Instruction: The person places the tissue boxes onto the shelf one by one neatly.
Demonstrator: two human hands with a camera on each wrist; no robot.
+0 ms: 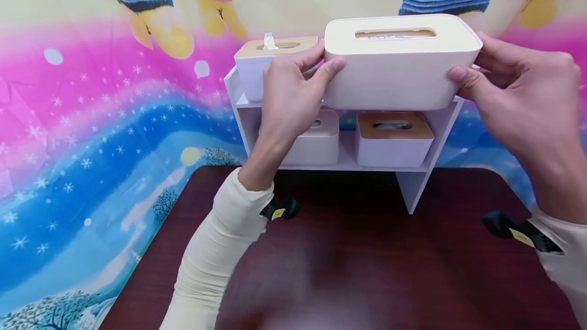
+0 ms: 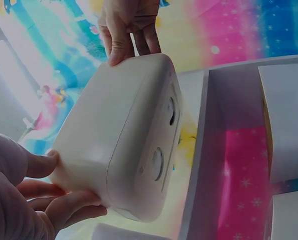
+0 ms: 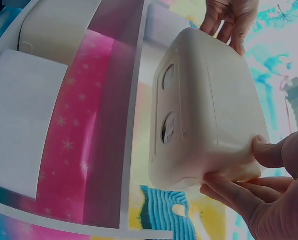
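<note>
A cream tissue box (image 1: 394,78) with a slotted lid is held between both hands at the height of the shelf's upper board. My left hand (image 1: 293,90) grips its left end, thumb on the front face. At the opposite end my right hand (image 1: 527,85) grips it, with the thumb on the front corner. Seen in the left wrist view, the underside of the tissue box (image 2: 161,140) has two round holes. In the right wrist view the same tissue box (image 3: 208,110) is tilted, apart from the white shelf (image 3: 131,125).
The white shelf (image 1: 415,192) stands on a dark wooden table (image 1: 344,269). A wood-lidded tissue box (image 1: 252,73) sits on its upper level at left. Below are a cream tissue box (image 1: 316,149) and another wood-lidded box (image 1: 394,152). A patterned cloth (image 1: 114,131) hangs behind.
</note>
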